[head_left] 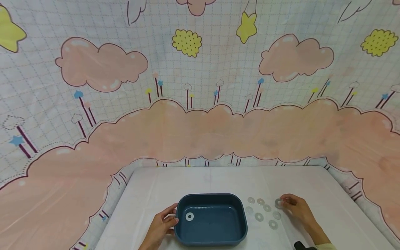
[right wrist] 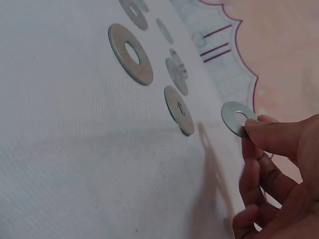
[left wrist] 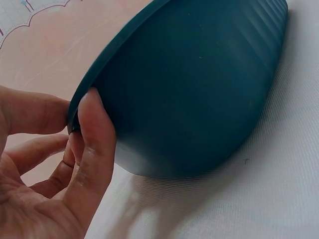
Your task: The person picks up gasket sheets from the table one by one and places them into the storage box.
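A dark blue plastic tub stands on the white-covered table, with one flat metal washer lying inside toward its left. My left hand grips the tub's left rim; in the left wrist view, the thumb lies against the outer wall. Right of the tub, my right hand pinches another washer by its edge between thumb and fingers, raised off the cloth in the right wrist view. Several more washers lie loosely spread between the tub and that hand.
White cloth covers the table. Behind it and at the sides hangs a printed curtain with clouds and stars. A black object shows near the right wrist at the bottom edge.
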Action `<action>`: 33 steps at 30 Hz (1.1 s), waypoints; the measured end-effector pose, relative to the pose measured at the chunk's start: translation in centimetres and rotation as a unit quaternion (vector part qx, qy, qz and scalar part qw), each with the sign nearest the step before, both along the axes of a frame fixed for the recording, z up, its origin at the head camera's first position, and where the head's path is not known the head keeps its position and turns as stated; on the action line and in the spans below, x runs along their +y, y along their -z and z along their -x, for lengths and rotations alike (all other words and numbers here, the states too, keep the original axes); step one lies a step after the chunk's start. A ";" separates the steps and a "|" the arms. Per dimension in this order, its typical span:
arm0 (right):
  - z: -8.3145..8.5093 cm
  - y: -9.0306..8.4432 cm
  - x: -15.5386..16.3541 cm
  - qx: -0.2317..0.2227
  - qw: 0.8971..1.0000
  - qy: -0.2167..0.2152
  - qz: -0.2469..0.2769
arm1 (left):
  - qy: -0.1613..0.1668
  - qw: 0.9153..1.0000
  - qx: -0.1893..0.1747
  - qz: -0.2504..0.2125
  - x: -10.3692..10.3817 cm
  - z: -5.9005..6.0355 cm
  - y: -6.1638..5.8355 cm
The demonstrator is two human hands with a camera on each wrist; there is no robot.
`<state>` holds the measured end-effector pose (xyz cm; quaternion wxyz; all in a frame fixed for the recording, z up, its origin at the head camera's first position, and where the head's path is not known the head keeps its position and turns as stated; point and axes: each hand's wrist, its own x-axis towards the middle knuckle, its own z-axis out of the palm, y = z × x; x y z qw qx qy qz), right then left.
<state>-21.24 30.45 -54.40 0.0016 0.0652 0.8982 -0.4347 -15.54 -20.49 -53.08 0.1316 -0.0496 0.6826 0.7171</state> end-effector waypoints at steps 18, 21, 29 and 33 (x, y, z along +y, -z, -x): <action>-1.5 -2.0 -2.2 -0.041 0.992 0.017 0.119 | -0.002 1.000 0.003 0.011 0.1 -0.2 -0.2; -1.7 -2.8 -2.7 -0.035 0.990 0.010 0.139 | -0.001 1.000 0.003 0.011 0.1 -0.2 -0.2; -2.0 -4.6 -4.0 -0.021 0.986 -0.006 0.166 | -0.006 1.000 0.004 0.012 0.1 -0.1 -0.2; -2.1 -5.4 -4.5 -0.011 0.982 -0.017 0.187 | -0.005 1.000 0.003 0.009 0.1 -0.1 -0.2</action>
